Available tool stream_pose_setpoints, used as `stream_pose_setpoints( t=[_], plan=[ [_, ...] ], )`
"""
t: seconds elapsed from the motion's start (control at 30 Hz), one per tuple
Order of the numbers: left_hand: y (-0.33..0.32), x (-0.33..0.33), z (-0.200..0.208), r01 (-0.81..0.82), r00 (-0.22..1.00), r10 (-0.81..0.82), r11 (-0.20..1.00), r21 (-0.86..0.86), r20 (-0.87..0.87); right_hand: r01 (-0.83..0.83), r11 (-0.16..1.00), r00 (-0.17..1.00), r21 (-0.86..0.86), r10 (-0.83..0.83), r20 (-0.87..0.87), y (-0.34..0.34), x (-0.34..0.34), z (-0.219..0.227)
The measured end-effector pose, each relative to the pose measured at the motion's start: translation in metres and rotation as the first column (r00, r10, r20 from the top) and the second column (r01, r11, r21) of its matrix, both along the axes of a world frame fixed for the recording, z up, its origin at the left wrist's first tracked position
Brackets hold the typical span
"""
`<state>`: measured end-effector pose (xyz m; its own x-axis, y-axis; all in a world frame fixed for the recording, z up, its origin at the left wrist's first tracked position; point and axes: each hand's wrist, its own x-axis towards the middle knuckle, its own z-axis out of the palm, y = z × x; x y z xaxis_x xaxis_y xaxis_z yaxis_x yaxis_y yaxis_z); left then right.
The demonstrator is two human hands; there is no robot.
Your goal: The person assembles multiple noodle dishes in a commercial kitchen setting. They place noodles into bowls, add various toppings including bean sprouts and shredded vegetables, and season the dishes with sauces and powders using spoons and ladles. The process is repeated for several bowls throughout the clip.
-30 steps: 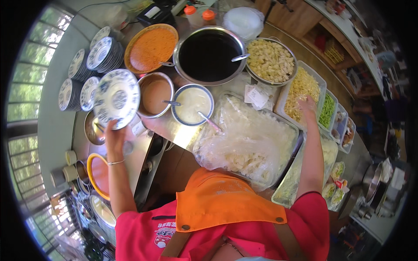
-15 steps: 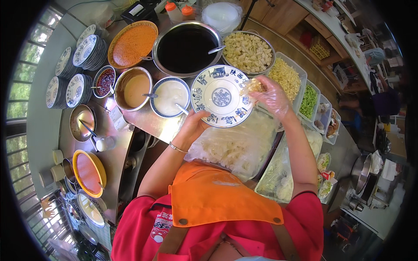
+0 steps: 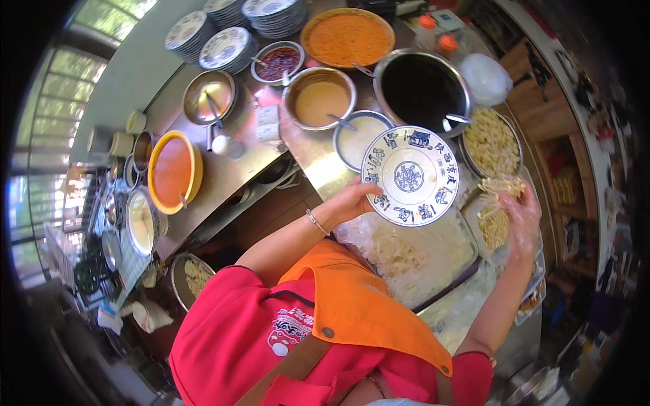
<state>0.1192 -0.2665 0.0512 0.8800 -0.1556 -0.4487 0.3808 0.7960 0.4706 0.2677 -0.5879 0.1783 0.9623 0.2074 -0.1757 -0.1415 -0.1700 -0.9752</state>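
My left hand (image 3: pixel 353 199) grips a blue-and-white patterned plate (image 3: pixel 408 177) by its lower left rim, tilted so its face shows. The plate's inside looks bare apart from a small speck near its right side. A clear plastic glove covers my right hand (image 3: pixel 523 220), whose fingers are closed on a clump of pale bean sprouts (image 3: pixel 500 189). That hand is to the right of the plate, apart from it, over a tub of more bean sprouts (image 3: pixel 494 229). Below the plate lies a tray of pale, wide noodles (image 3: pixel 399 254), partly under clear plastic.
A big pot of dark liquid (image 3: pixel 421 91) stands beyond the plate, beside a bowl of pale cubes (image 3: pixel 491 142). Bowls of white liquid (image 3: pixel 355 139), tan sauce (image 3: pixel 316 103) and orange sauce (image 3: pixel 347 37) line the counter. Stacked plates (image 3: pixel 225 49) stand at far left.
My right hand, with the bean sprouts, has drawn away from the plate's rim to the right. The whole view has swung, so the counter's things appear further right. My left hand keeps the plate.
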Motion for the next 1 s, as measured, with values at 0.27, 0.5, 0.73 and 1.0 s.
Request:
stream_pose_setpoints(
  t=[0.27,0.5,0.73,1.0],
  plan=[
    [0.115,-0.097,-0.002,-0.494,0.868,0.497,0.861,0.122,0.010,-0.130,0.989,0.988,0.068,0.135,-0.077,0.022,0.019,-0.014],
    [0.234,-0.084,-0.056,-0.733,0.677,0.735,0.666,0.141,0.045,-0.052,0.997,0.994,-0.063,0.046,-0.096,0.077,0.006,-0.011],
    [0.366,-0.036,-0.033,-0.712,0.688,0.724,0.662,0.234,0.043,0.055,0.995,0.972,-0.087,-0.073,-0.221,0.137,-0.014,-0.016],
    [0.499,0.055,-0.028,-0.783,0.555,0.826,0.478,0.398,0.100,0.101,0.995,0.964,-0.021,-0.103,-0.245,0.207,-0.014,-0.015]
  ],
)
